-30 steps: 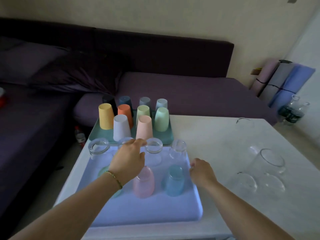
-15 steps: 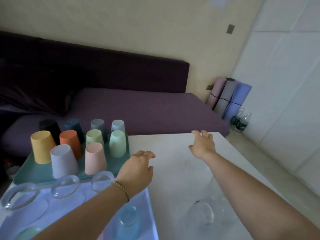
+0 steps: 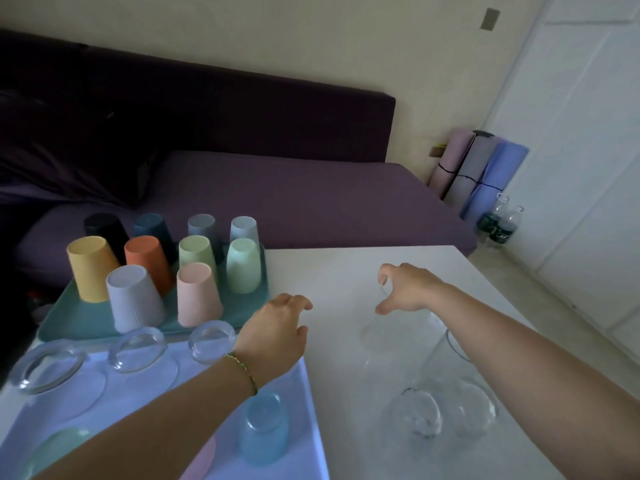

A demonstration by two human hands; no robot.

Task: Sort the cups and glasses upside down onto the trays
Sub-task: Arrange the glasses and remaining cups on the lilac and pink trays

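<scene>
- The clear glass (image 3: 379, 327) is on the white surface (image 3: 332, 271), apart from the lilac tray (image 3: 304, 427).
- It barely shows against the surface, so a misjudged closing could tip it or knock it into the other clear glasses (image 3: 446, 386) nearby.
- It seems upright, mouth up, long axis near vertical, but it is faint.
- The right hand (image 3: 408, 289) makes a wide grip at its rim. I cannot tell whether it touches.
- The left hand (image 3: 277, 330) hovers loosely curled, holding nothing.

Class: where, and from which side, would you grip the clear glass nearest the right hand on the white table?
Grip the clear glass round its side wall, from the right, where the open right hand is nearest. It seems upright, so the round wall suits a wrapping grip.
</scene>
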